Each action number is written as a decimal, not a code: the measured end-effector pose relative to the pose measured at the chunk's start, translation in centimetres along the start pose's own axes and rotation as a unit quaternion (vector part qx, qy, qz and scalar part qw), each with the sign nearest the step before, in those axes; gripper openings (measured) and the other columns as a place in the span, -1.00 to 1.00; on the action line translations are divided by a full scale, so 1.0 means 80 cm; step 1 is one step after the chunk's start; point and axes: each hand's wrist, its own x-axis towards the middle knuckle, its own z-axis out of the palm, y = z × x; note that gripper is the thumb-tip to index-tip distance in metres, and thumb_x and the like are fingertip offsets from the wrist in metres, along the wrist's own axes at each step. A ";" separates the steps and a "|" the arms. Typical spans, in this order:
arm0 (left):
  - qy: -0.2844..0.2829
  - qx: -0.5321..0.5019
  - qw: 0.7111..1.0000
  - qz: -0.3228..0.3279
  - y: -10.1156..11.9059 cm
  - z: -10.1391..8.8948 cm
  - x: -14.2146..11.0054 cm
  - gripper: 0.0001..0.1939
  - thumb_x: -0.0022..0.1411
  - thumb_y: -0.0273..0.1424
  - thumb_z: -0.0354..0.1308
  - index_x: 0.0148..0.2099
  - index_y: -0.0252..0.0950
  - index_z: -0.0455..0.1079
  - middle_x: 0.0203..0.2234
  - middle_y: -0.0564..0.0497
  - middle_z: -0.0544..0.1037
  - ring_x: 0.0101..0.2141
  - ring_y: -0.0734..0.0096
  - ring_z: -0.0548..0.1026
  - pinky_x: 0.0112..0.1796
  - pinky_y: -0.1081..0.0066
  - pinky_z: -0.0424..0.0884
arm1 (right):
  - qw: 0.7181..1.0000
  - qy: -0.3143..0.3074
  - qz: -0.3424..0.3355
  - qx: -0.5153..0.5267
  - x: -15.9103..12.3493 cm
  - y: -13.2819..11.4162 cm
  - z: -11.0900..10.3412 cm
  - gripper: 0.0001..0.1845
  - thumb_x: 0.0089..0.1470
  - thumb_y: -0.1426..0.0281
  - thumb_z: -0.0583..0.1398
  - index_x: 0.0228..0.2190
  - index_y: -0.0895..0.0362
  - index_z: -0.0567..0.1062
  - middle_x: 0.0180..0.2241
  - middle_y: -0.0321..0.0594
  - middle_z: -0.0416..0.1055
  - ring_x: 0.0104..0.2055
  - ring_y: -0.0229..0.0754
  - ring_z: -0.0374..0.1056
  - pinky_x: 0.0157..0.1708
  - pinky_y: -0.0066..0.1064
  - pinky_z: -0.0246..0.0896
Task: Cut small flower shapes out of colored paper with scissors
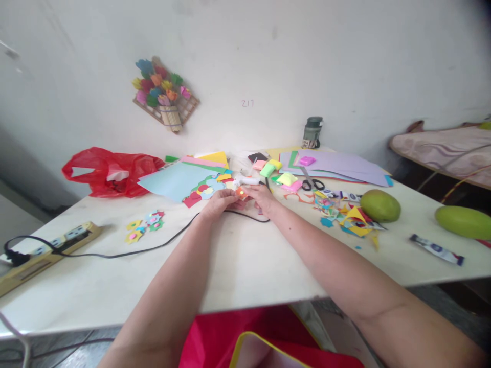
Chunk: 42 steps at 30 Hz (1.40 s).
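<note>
Head view: I look down on two bare arms reaching over one white table [153, 276]. The left hand [221, 203] and the right hand [262, 199] meet near the middle, their fingertips pinching one small orange paper flower [241, 192] with a yellow centre between them. Just beyond them lies one white glue gun [249, 180]; one black cord [146, 251] runs left to one power strip [46, 266]. Left of the hands sits one cluster of paper flowers [155, 220], overlapping too closely for me to count. Farther back I see one red plastic bag [111, 184], and, right of centre, at least six small bright packets [267, 169] and one pair of scissors [318, 185]. At right are two green fruits [380, 205], two tubes [437, 249] and a pile of paper scraps [355, 221], too many to count. One flower decoration [171, 117] hangs on the wall.
</note>
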 end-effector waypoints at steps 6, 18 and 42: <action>-0.010 0.008 1.000 -0.003 -0.002 -0.003 0.002 -0.66 -0.12 -0.23 0.35 -0.41 -0.35 0.35 -0.51 -0.10 0.58 -0.44 0.28 0.55 -0.23 0.27 0.43 | 0.999 0.015 0.052 -0.005 -0.005 -0.006 0.000 -0.69 -0.13 0.16 0.25 -0.38 0.11 0.56 -0.45 -0.31 0.44 -0.66 -0.42 -0.01 -0.66 -0.49 -0.09; -0.012 0.025 1.000 0.002 -0.002 0.000 0.001 -0.70 -0.11 -0.25 0.33 -0.40 -0.36 0.40 -0.49 -0.10 0.59 -0.43 0.29 0.54 -0.20 0.24 0.43 | 0.998 0.038 0.042 -0.020 -0.002 -0.002 0.003 -0.74 -0.24 0.21 0.27 -0.50 0.15 0.51 -0.56 -0.36 0.36 -0.60 -0.37 0.05 -0.62 -0.49 -0.06; -0.001 0.000 1.000 -0.001 -0.004 -0.003 0.002 -0.69 -0.11 -0.26 0.33 -0.38 -0.36 0.39 -0.45 -0.14 0.59 -0.44 0.29 0.55 -0.23 0.27 0.42 | 0.998 0.037 0.055 0.011 0.003 0.003 -0.004 -0.60 -0.19 0.09 0.29 -0.36 0.12 0.55 -0.46 -0.27 0.43 -0.60 -0.37 0.09 -0.64 -0.50 -0.05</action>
